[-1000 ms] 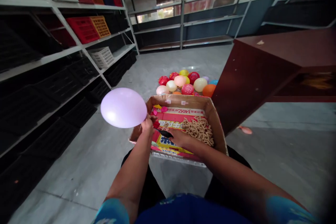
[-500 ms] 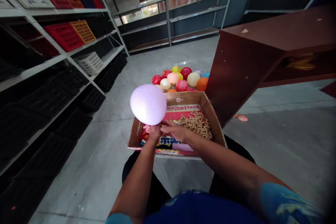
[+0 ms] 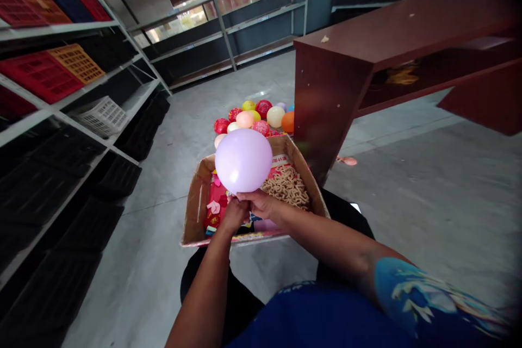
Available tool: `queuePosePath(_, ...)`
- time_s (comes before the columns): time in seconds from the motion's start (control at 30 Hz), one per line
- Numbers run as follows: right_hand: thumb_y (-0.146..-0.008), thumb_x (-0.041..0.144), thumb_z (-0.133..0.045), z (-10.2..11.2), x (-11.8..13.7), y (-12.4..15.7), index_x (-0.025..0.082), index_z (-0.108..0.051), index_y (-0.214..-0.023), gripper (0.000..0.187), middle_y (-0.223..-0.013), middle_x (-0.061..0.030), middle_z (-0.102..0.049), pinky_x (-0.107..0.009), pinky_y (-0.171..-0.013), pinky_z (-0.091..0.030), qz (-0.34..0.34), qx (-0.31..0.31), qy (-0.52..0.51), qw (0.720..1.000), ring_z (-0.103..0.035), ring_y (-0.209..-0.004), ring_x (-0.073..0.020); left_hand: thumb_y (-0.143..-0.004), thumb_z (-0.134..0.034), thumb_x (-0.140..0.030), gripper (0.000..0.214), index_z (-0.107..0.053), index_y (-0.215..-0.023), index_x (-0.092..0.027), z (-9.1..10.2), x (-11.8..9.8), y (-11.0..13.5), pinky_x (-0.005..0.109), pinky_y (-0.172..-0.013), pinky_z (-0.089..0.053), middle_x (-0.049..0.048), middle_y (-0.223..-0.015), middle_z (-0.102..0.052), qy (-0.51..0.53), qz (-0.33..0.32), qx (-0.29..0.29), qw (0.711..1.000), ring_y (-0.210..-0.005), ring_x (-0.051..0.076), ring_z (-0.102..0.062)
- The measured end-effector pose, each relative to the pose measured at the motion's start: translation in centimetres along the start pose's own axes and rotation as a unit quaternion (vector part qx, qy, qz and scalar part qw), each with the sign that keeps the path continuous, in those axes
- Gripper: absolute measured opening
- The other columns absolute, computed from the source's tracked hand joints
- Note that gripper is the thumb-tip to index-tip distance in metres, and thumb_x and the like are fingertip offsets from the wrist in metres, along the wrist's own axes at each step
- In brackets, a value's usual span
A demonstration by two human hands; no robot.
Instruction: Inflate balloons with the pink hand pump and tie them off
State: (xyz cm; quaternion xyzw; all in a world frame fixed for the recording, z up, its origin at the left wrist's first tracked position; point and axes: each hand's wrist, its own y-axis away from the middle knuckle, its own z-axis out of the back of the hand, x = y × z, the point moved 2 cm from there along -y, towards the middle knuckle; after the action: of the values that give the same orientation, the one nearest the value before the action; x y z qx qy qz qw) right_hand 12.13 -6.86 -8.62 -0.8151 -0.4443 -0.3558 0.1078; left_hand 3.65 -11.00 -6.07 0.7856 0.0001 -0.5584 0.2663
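A pale purple inflated balloon (image 3: 243, 160) is held over an open cardboard box (image 3: 194, 204) that rests on my lap. My left hand (image 3: 234, 215) pinches the balloon's neck from below. My right hand (image 3: 259, 202) is closed on the same neck beside it. Inside the box lie a heap of tan rubber bands (image 3: 287, 187) and several limp uninflated balloons (image 3: 213, 210) on a red printed lining.
A pile of inflated balloons (image 3: 255, 117) lies on the grey floor beyond the box. A dark red wooden desk (image 3: 350, 65) stands close on the right. Metal shelves with red, orange and white crates (image 3: 61, 68) line the left side. One deflated balloon (image 3: 347, 161) lies by the desk.
The balloon moved from the left to above the box. My right hand left the box and came up to the balloon's neck beside the left hand. The view swung left.
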Motion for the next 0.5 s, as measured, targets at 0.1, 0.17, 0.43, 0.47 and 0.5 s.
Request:
queuePosePath(0.1,-0.072,0.050,-0.065,-0.2,0.1,0.3,0.014,-0.060,-0.096,0.044,-0.077,-0.0047,-0.068,-0.022,-0.036,-0.036,0.003,-0.004,-0.030,1.000,-0.053,-0.045,-0.0119,-0.079,-0.063,-0.031,0.037,-0.050,-0.047,-0.017,-0.2,-0.1,0.6,0.023,-0.039,-0.026,0.0036,-0.041,-0.047,-0.167,-0.018,0.091,0.982,-0.038,0.012,-0.042)
queuePosePath(0.17,-0.074,0.051,-0.062,-0.2,0.1,0.4,0.015,-0.059,-0.094,0.042,-0.079,-0.0055,-0.069,-0.021,-0.035,-0.035,0.006,-0.016,-0.062,0.998,-0.054,-0.047,-0.0121,-0.081,-0.058,-0.045,0.044,-0.049,-0.048,-0.017,-0.1,0.2,0.9,0.023,-0.043,-0.029,0.0027,-0.043,-0.048,-0.231,-0.060,0.121,0.963,-0.041,0.012,-0.043)
queuePosePath(0.43,-0.069,0.048,-0.069,-0.5,0.6,0.3,0.017,-0.059,-0.083,0.036,-0.052,0.0058,-0.055,-0.019,-0.032,-0.031,0.042,-0.048,-0.107,0.992,-0.042,-0.034,-0.0078,-0.079,-0.056,-0.054,0.044,-0.043,-0.059,-0.017,-0.8,1.0,1.7,0.020,-0.042,-0.029,-0.0040,-0.048,-0.040,-0.080,-0.141,0.043,0.986,-0.043,0.007,-0.037)
queuePosePath(0.47,-0.067,0.048,-0.070,-0.6,0.6,0.2,0.016,-0.060,-0.084,0.038,-0.048,0.0072,-0.052,-0.020,-0.032,-0.029,0.045,-0.064,-0.101,0.992,-0.038,-0.032,-0.0070,-0.078,-0.059,-0.051,0.042,-0.044,-0.060,-0.016,-1.0,1.0,1.6,0.019,-0.042,-0.029,-0.0042,-0.050,-0.041,-0.032,-0.131,0.040,0.990,-0.044,0.006,-0.038)
queuePosePath(0.5,-0.065,0.048,-0.071,-0.7,0.5,0.1,0.016,-0.060,-0.083,0.038,-0.045,0.0082,-0.048,-0.020,-0.032,-0.029,0.047,-0.088,-0.093,0.991,-0.036,-0.032,-0.0065,-0.076,-0.063,-0.048,0.039,-0.046,-0.062,-0.016,-1.2,1.1,1.6,0.018,-0.042,-0.029,-0.0044,-0.052,-0.042,0.015,-0.116,0.044,0.992,-0.045,0.005,-0.039)
